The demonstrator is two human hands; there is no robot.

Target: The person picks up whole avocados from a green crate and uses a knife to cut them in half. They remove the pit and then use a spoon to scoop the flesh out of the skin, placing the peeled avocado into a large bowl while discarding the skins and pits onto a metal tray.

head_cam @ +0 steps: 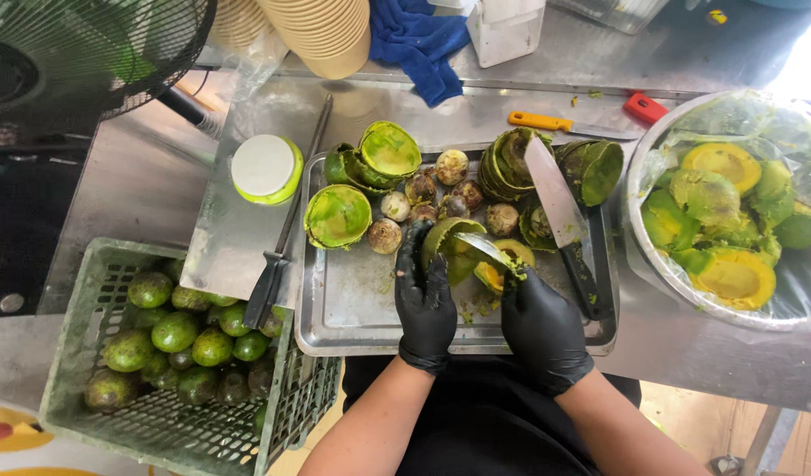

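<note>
Both my hands wear black gloves over a metal tray point(353, 308). My left hand point(425, 295) grips an avocado half point(450, 242) with green flesh. In my right hand point(539, 324) is a metal spoon point(483, 249), its bowl pushed into that half. A second avocado half point(502, 264) with yellow flesh lies just beside the spoon. Along the tray's far side lie several brown pits point(423, 198) and stacks of empty green skins point(375, 163). A large knife point(560, 216) with a black handle rests on the tray to the right of my hands.
At the right is a plastic-lined metal bowl point(639, 203) holding scooped avocado flesh point(723, 220). At lower left a grey crate point(88, 414) holds whole avocados. Behind the tray are a sharpening steel point(286, 225), a white-lidded tub point(264, 167), an orange-handled knife point(555, 123), a blue cloth, stacked cups and a fan.
</note>
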